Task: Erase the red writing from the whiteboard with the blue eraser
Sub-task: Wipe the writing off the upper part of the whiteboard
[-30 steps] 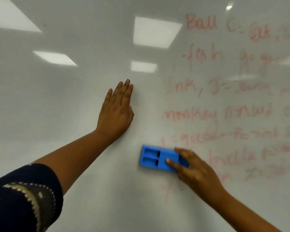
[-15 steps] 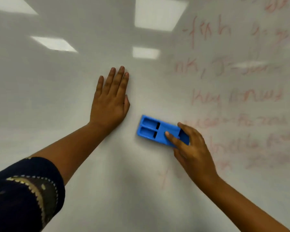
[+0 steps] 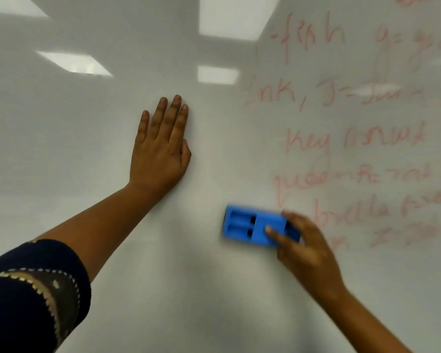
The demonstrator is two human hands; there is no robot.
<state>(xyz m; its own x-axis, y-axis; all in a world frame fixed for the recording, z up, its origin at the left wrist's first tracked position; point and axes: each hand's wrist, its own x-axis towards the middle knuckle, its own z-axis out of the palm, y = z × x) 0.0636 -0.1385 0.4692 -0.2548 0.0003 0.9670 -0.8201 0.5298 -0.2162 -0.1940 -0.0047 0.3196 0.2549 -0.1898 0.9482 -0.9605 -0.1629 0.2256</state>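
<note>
A glossy whiteboard (image 3: 112, 154) fills the whole view, and bright rectangular ceiling lights (image 3: 236, 17) are mirrored in its upper part. The left and middle of the board are bare white. The right side carries several rows of faded red writing (image 3: 341, 159), running from the top edge down to about the level of the lower hand; most of it is smeared or blurred and hard to read.

The person's left hand (image 3: 161, 151) lies flat against the bare part of the board, palm down, fingers stretched out and close together, pointing up, gripping nothing. Its bare forearm runs down to the lower left, where a dark sleeve (image 3: 28, 291) with a pale patterned band shows.

The right hand (image 3: 306, 248) is lower and to the right, its fingers closed around the right end of the blue eraser (image 3: 250, 226), with one finger pressed across its back. The eraser lies lengthwise against the board, just left of the lowest rows of writing and well below the left hand. Its left end sticks out free, showing recessed slots. Hand and eraser look slightly blurred.
</note>
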